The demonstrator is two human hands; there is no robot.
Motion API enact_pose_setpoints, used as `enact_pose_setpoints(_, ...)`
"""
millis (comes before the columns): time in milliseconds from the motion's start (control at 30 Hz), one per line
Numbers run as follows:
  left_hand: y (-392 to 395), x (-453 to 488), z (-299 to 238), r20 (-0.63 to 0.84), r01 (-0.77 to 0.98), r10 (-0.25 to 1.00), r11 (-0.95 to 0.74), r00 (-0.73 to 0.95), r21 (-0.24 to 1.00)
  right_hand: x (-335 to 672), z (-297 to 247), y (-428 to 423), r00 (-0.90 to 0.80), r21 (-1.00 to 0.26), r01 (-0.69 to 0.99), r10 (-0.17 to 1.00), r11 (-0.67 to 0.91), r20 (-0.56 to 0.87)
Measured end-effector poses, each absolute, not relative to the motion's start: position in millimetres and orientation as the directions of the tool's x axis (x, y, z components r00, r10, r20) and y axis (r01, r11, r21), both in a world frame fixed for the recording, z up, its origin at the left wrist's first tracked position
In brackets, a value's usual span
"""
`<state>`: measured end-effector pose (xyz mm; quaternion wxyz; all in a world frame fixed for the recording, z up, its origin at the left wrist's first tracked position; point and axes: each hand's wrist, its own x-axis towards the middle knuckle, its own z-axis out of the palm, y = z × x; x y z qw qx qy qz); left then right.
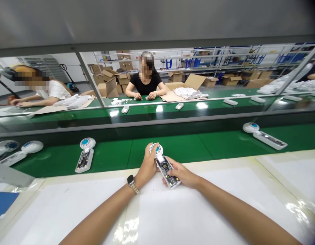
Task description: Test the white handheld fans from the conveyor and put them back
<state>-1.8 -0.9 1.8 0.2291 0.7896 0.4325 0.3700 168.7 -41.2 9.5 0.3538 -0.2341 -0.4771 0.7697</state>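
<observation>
Room: factory hall, with a long green conveyor belt [185, 149] running across it and brown cardboard boxes [111, 81] stacked behind.
Far side: a person in a white top [51, 91] on the left and a person in a black top [146, 85] at the centre, both with their hands down among small white parts [120, 101].
Surface [70, 211]: pale white, on the near side of the belt, with a flat blue sheet [1, 204] at its far left edge.
Belt, far left: two white round-headed fan units [18, 151] lying side by side.
Belt, left: a white open-backed fan unit with a blue-centred head [85, 154] lying flat, well apart from the hands.
Left hand [147, 165]: curled around the round head of the held unit, with a silver wristwatch [131, 182] on that wrist.
Held thing: a white handheld fan unit with a bare circuit board [164, 166], tilted, at the far edge of the surface just beside the belt, gripped at both ends.
Right hand [184, 175]: closed on the handle end, fingers lying along its side.
Belt, right: one more white fan unit with its handle open [264, 136], lying flat, well apart.
</observation>
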Motion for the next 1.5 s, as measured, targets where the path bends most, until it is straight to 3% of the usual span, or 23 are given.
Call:
enact_pose_setpoints(267, 4.1, -4.5, -2.9, 0.326, 0.500, 0.888, -0.454, 0.325, 0.738, 166.1, 9.4, -42.2, -0.625, -0.907, -0.309, 0.780, -0.286, -0.033)
enact_pose_setpoints(467, 5.2, -6.7, -8.2, 0.338, 0.533, 0.908, -0.418, 0.247, 0.736, 164.7, 8.8, -38.4, -0.454, -0.846, -0.458, 0.890, -0.273, -0.041)
enact_pose_setpoints(567, 4.0, -6.4, -9.0, 0.342, 0.553, 0.908, -0.418, 0.241, 0.721, 176.3, 6.0, -28.0, -0.417, -0.873, -0.441, 0.909, -0.206, -0.004)
enact_pose_setpoints(667, 0.9, -4.0, -6.4, 0.354, 0.581, 0.899, -0.437, 0.258, 0.686, 186.6, -0.7, -11.8, -0.283, -0.952, -0.274, 0.958, -0.132, -0.051)
enact_pose_setpoints(767, -4.3, -0.5, -1.5, 0.403, 0.609, 0.860, -0.507, 0.312, 0.611, 188.0, -5.8, 1.6, -0.014, -0.994, 0.059, 0.996, -0.088, -0.089)
enact_pose_setpoints(833, -8.3, 1.9, 2.1, 0.446, 0.612, 0.806, -0.588, 0.390, 0.528, 185.8, -6.0, 4.2, 0.089, -0.954, 0.295, 0.996, -0.044, -0.018)
enact_pose_setpoints(967, -15.7, 5.8, 8.0, 0.463, 0.600, 0.684, -0.724, 0.563, 0.340, 183.1, -2.0, -3.8, 0.024, -0.742, 0.657, 0.979, 0.137, 0.202)
enact_pose_setpoints(1067, -19.9, 7.7, 12.1, 0.407, 0.594, 0.637, -0.766, 0.654, 0.244, 184.6, -1.8, -10.8, -0.068, -0.610, 0.759, 0.959, 0.228, 0.273)
enact_pose_setpoints(1200, -23.0, 8.6, 16.3, 0.351, 0.577, 0.610, -0.790, 0.710, 0.207, 186.7, -5.9, -13.9, -0.119, -0.638, 0.699, 0.933, 0.322, 0.340)
enact_pose_setpoints(1500, -21.1, 6.8, 14.7, 0.408, 0.519, 0.525, -0.844, 0.747, 0.137, 186.2, -5.9, -18.9, -0.247, -0.696, 0.542, 0.880, 0.472, 0.405)
